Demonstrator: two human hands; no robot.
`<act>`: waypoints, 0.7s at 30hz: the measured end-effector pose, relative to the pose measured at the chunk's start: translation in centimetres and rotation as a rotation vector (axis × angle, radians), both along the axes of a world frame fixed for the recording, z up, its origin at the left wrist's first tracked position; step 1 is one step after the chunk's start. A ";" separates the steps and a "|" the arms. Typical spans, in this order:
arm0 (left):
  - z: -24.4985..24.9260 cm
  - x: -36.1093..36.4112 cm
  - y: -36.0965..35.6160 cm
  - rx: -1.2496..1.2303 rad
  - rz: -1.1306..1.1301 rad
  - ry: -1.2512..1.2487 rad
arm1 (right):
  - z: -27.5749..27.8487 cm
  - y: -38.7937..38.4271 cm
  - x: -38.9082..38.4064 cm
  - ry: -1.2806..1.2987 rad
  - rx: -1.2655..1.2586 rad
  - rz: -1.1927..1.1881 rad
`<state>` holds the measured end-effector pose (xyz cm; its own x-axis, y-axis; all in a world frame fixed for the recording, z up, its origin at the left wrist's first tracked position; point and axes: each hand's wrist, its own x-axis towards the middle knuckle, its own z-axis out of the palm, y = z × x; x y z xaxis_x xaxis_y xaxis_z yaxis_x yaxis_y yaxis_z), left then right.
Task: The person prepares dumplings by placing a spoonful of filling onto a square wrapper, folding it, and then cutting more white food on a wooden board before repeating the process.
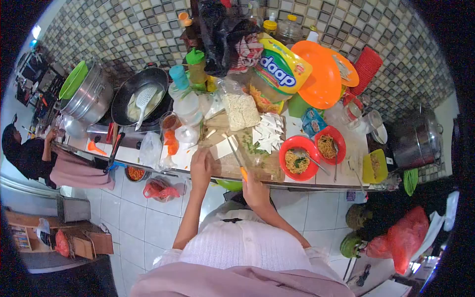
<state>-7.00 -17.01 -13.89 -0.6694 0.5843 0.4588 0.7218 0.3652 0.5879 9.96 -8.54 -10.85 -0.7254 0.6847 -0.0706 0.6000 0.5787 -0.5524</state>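
My right hand (256, 192) is closed around the orange handle of a knife (239, 159). Its blade points away from me and lies over the right side of a flat white sheet (222, 149) on the wooden cutting board (232, 169). My left hand (201, 166) is closed at the sheet's left edge, with its fingers together. Beyond the knife is a pile of white cut pieces (268, 132), with green shreds around its near side. A block of dry noodles (240, 112) in clear plastic lies at the board's far edge.
Two red bowls of noodles (297, 166) stand right of the board. A black wok (129, 110) with a white slotted spatula (145, 100) is on the left. Orange plates (316, 74) lean behind. Another person (49, 153) stands at far left.
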 end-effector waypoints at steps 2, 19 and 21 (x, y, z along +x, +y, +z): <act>0.3 0.4 -0.3 0.006 -0.013 -0.030 | -0.6 -0.5 -0.6 -0.094 -0.040 0.024; -1.2 1.3 2.5 -0.299 -0.031 0.192 | -1.8 -1.0 -2.5 0.017 0.291 0.034; -1.5 1.1 2.5 -0.292 -0.033 0.202 | -0.8 -1.2 -2.8 -0.040 0.256 0.008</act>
